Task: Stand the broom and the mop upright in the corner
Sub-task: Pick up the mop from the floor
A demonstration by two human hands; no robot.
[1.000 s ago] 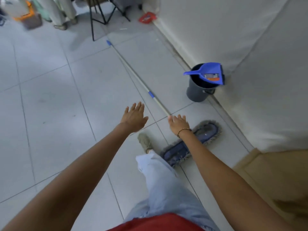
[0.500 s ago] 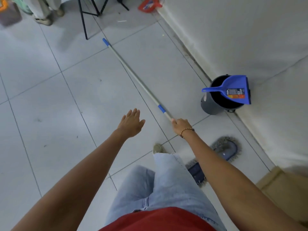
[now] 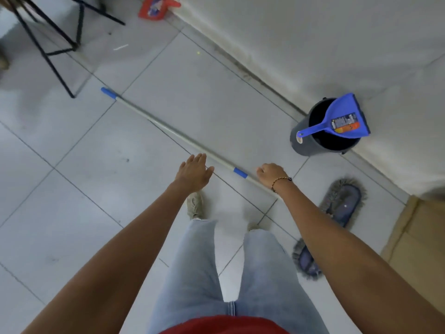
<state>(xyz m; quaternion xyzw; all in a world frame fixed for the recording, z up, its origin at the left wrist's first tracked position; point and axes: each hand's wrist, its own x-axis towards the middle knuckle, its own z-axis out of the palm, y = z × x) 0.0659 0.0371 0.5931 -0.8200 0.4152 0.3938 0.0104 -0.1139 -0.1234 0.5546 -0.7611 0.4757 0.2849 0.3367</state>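
The mop lies flat on the tiled floor. Its pale handle (image 3: 168, 129) with a blue tip runs from the upper left down to my right hand (image 3: 269, 175), which is closed around the lower part of the handle just below a blue band. The grey-fringed blue mop head (image 3: 342, 206) rests on the floor at the right, partly hidden behind my right forearm. My left hand (image 3: 193, 171) hovers open over the floor just left of the handle, fingers apart, touching nothing. No broom is in view.
A dark bucket (image 3: 299, 138) holding a blue dustpan (image 3: 344, 120) stands against the white wall at the right. A red dustpan (image 3: 154, 8) lies by the wall at the top. Black stand legs (image 3: 50, 48) are at the upper left. A wooden panel (image 3: 419, 239) sits at the right edge.
My right hand reached the mop handle and closed on it. My left hand has moved nearer the handle. The view has tilted further down.
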